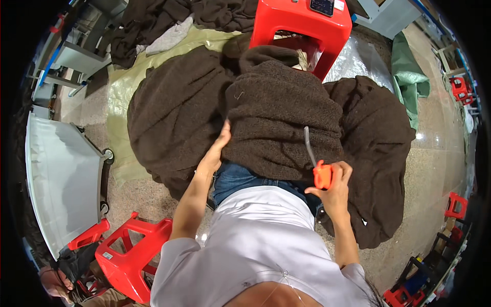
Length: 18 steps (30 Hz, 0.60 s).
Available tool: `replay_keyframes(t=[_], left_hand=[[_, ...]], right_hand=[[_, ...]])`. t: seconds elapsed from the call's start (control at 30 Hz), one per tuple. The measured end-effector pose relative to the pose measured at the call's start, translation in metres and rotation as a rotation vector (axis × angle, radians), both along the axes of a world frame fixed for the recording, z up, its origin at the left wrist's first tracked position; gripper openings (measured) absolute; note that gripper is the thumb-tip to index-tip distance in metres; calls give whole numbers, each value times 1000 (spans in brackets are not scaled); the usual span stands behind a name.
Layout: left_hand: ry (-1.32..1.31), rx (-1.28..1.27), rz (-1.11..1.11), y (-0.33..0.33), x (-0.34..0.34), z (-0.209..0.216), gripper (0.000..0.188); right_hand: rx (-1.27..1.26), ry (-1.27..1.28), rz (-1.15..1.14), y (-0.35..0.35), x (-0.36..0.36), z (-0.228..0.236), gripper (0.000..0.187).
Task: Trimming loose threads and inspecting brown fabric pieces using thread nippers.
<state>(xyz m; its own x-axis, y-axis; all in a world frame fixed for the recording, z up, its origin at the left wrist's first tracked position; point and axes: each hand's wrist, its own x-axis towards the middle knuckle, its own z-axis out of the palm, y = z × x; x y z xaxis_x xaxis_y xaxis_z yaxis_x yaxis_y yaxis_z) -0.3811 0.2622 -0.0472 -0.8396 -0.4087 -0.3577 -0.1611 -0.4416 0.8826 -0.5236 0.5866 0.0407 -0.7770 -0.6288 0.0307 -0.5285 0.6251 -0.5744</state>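
Brown knit cloth (284, 110) lies bunched across my lap. My left hand (219, 146) holds the left edge of this cloth, some of its fingers tucked out of sight against the fabric. Over the cloth's lower right part, my right hand (335, 187) is closed round a small orange tool (322, 175). A narrow, slightly curved grey strip (309, 146) sticks out from the tool, pointing away from me above the cloth. The tool's exact kind cannot be made out.
More brown cloth is heaped at left (176, 107) and right (381, 133). A red stool (302, 23) bearing a phone (322, 6) stands ahead. Another red stool (125, 263) is at lower left, near a white wheeled panel (61, 174). Yellowish plastic sheeting (120, 107) covers some floor.
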Motion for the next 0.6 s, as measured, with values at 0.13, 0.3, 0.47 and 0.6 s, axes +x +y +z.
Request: replay_keyframes(t=[0.13,0.3,0.47,0.6], left_hand=[[307,-35,282,8,-4,55,74],[211,-511,422,-31,40,170,57],[549,-147,490,-76,-1,236,44],[450,-143,456,-202,-71,117,51]], right_hand=[[10,134,50,6,-4,-32,61],[-62,-591,155,-3,-16,49,38],[-530,-827,144,-33,-18,110,13],[-474,-250,-46,-75,-35,75,14]])
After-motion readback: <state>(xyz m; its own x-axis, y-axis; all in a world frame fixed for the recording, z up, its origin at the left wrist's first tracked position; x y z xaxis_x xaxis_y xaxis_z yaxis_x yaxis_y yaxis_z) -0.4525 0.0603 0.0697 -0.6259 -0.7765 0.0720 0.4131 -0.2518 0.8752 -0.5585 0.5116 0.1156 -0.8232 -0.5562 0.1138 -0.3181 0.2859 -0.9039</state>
